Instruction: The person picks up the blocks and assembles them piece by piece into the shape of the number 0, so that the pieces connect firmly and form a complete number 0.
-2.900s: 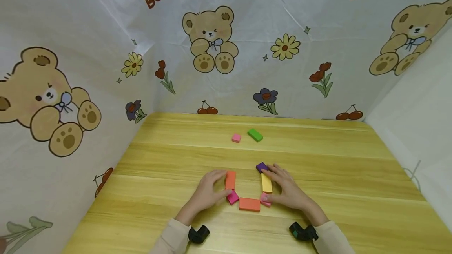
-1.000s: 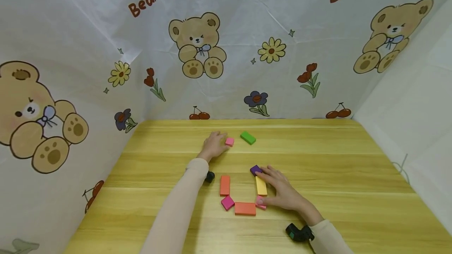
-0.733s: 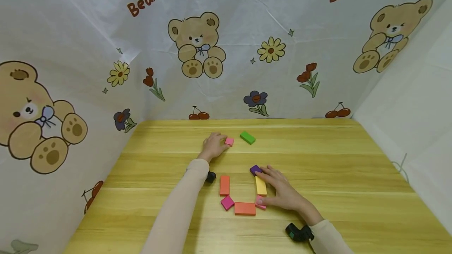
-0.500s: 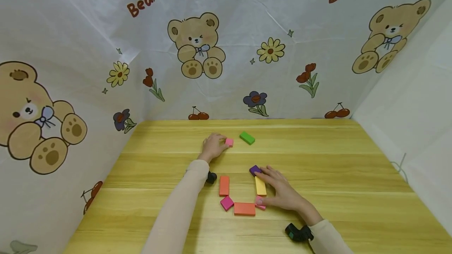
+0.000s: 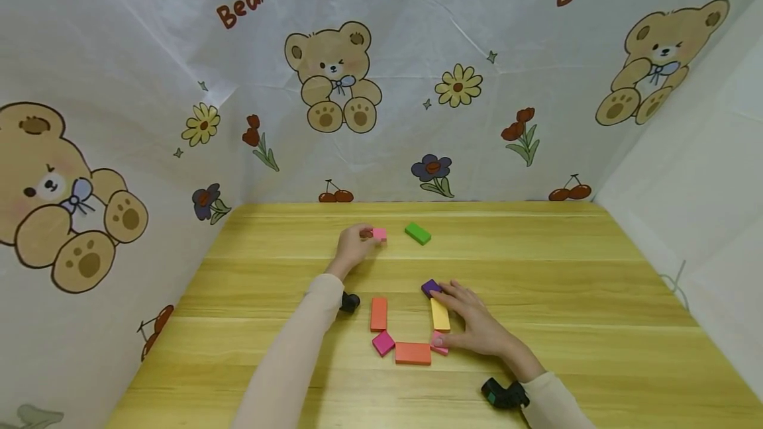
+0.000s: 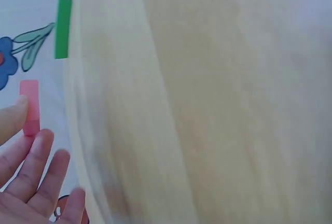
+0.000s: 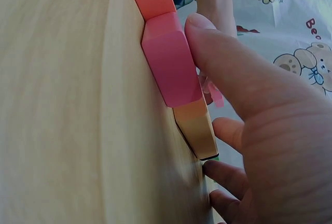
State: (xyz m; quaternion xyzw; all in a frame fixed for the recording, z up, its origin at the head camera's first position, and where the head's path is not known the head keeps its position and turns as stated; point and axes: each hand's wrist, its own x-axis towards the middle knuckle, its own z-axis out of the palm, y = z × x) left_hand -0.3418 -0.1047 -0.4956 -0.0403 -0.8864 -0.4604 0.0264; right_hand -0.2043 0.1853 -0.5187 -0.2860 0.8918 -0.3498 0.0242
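At the back of the table my left hand [image 5: 353, 245] pinches a small pink block [image 6: 31, 105] between thumb and fingertips; the left wrist view shows the other fingers spread. My right hand [image 5: 477, 326] rests over the right side of a U of blocks. Its thumb touches another pink block [image 7: 174, 63], and its fingers lie by the yellow block [image 5: 440, 314] and purple block [image 5: 431, 288]. An orange block [image 5: 413, 353] forms the near side. On the left, a magenta block [image 5: 383, 343] sits at the corner below a second orange block [image 5: 378, 314].
A green block [image 5: 418, 233] lies right of my left hand. The wooden table [image 5: 566, 283] ends at a white cloth [image 5: 381, 151] printed with bears and flowers, behind and to the left. A white panel [image 5: 703, 184] stands on the right.
My left hand left the orange and magenta blocks, reached to the back and took hold of the small pink block, now shifted slightly left. The right hand stays in place.
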